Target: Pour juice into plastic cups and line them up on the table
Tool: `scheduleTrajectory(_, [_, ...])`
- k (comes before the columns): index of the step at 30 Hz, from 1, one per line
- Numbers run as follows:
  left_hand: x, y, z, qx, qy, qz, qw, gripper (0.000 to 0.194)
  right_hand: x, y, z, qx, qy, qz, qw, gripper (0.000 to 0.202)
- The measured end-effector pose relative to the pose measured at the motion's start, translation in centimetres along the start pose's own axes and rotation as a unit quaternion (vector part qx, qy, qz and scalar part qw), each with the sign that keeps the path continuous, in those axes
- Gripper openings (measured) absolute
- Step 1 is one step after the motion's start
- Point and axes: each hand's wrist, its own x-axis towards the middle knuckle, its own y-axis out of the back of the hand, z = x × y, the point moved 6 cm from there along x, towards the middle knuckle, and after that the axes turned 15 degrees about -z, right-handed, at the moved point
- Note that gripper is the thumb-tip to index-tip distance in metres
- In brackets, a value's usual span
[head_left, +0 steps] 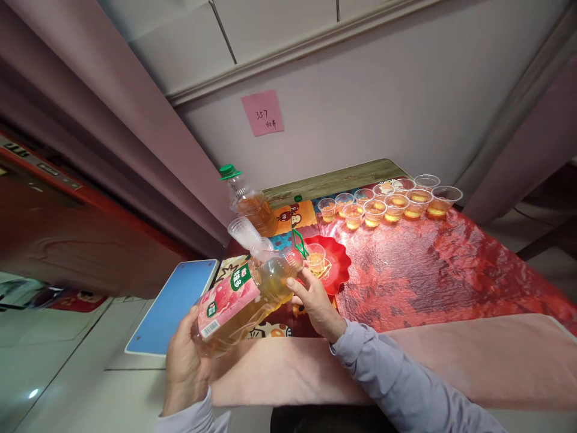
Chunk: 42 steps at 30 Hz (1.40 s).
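Observation:
A large juice bottle with a pink label is tilted across both my hands, its neck toward the right. My left hand grips the bottle's base. Near the neck, my right hand supports the bottle with its fingers curled around it; part of them is hidden. A green handle shows by the neck. Just beyond the mouth, a clear plastic cup holding some amber liquid stands on a red scalloped plate.
Several clear cups with amber liquid stand in rows at the back right. Another bottle with a green cap stands at the back left, with stacked clear cups before it. A green bottle cap lies behind. A blue board is at left.

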Motion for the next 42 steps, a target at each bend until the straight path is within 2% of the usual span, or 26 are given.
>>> scheduleTrajectory(5, [1.2, 1.0, -3.1, -0.055, -0.002, -0.01, 0.998, 0.018, 0.1, 0.1, -0.5, -0.054, 0.046, 0.003, 0.997, 0.063])
scheduleTrajectory(8, [1.7, 1.7, -4.9, -0.097, 0.006, 0.0, 0.995, 0.02, -0.2, -0.5, -0.8, -0.085, 0.062, -0.006, 0.994, 0.068])
scheduleTrajectory(14, [2.1, 3.2, -6.4, -0.139, -0.025, -0.034, 0.989, 0.027, -1.4, -2.8, -1.1, -0.159, 0.057, -0.03, 0.985, 0.085])
scheduleTrajectory(18, [1.9, 4.2, -7.3, -0.152, -0.023, -0.058, 0.986, 0.035, -1.8, -5.4, -1.7, -0.253, 0.103, -0.101, 0.957, 0.084])
scheduleTrajectory(21, [2.1, 4.9, -8.1, -0.177, -0.01, -0.074, 0.981, 0.037, -2.3, -6.4, -2.1, -0.35, 0.147, -0.144, 0.914, 0.082])
scheduleTrajectory(23, [2.5, 5.4, -8.6, -0.2, 0.0, -0.075, 0.977, 0.037, -2.5, -5.9, -2.9, -0.42, 0.176, -0.148, 0.878, 0.075])
scheduleTrajectory(26, [3.2, 6.1, -9.2, -0.228, 0.005, -0.068, 0.971, 0.037, -2.5, -3.3, -5.4, -0.533, 0.217, -0.12, 0.809, 0.058])
scheduleTrajectory(28, [3.4, 6.3, -9.3, -0.24, 0.0, -0.061, 0.969, 0.036, -1.8, -0.7, -7.6, -0.623, 0.217, -0.083, 0.747, 0.048])
scheduleTrajectory(30, [3.4, 6.3, -9.4, -0.246, 0.003, -0.061, 0.967, 0.035, -0.5, 1.8, -9.5, -0.717, 0.172, -0.054, 0.673, 0.049])
scheduleTrajectory(32, [3.3, 6.1, -9.4, -0.247, 0.016, -0.068, 0.966, 0.036, 1.1, 3.9, -10.7, -0.791, 0.107, -0.039, 0.601, 0.06])
scheduleTrajectory(35, [3.0, 5.9, -9.3, -0.247, 0.023, -0.082, 0.965, 0.04, 3.2, 5.4, -10.7, -0.852, -0.004, -0.04, 0.522, 0.077])
scheduleTrajectory(38, [3.1, 6.0, -9.3, -0.258, 0.021, -0.091, 0.961, 0.04, 4.3, 5.1, -9.8, -0.87, -0.079, -0.041, 0.485, 0.078])
scheduleTrajectory(42, [3.9, 6.8, -9.5, -0.279, 0.009, -0.087, 0.956, 0.037, 4.8, 4.1, -9.0, -0.877, -0.102, -0.045, 0.468, 0.063])
